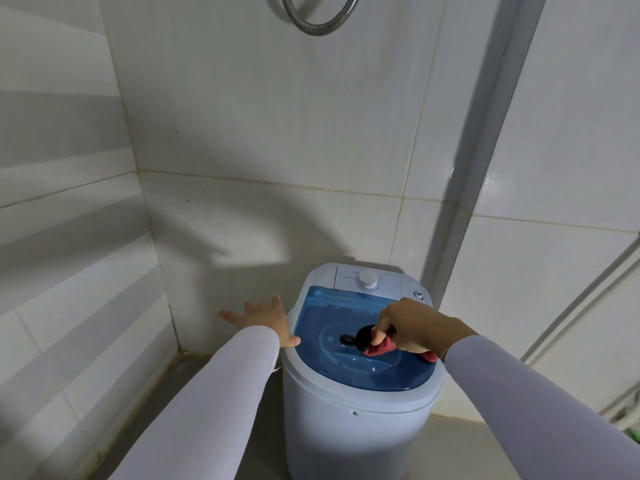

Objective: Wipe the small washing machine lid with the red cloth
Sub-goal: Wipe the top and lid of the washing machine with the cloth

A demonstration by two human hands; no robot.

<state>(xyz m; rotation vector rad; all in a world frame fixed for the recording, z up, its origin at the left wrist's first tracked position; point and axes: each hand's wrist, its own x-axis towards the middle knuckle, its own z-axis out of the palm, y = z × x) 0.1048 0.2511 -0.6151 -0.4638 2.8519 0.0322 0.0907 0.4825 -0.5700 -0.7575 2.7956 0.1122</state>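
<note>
Right hand: my right hand (414, 325) is curled round the red cloth (382, 348), knuckles up, thumb and fingers bunching it.
Red cloth: crumpled under my fingers and pressed down on the lid, with one end sticking out by my wrist near the lid's right edge.
Lid: the translucent blue lid (349, 367) lies closed on top of the small washing machine (349, 427); the cloth sits at its middle right, touching a black handle (358, 337).
Left hand: my left hand (265, 320) is spread flat, fingers straight and holding nothing, thumb resting at the machine's left rim.
Control panel: a white dial (367, 279) sits behind the lid.
Surroundings: the machine stands in a white-tiled corner; a metal shower hose (317, 24) loops on the wall above.
</note>
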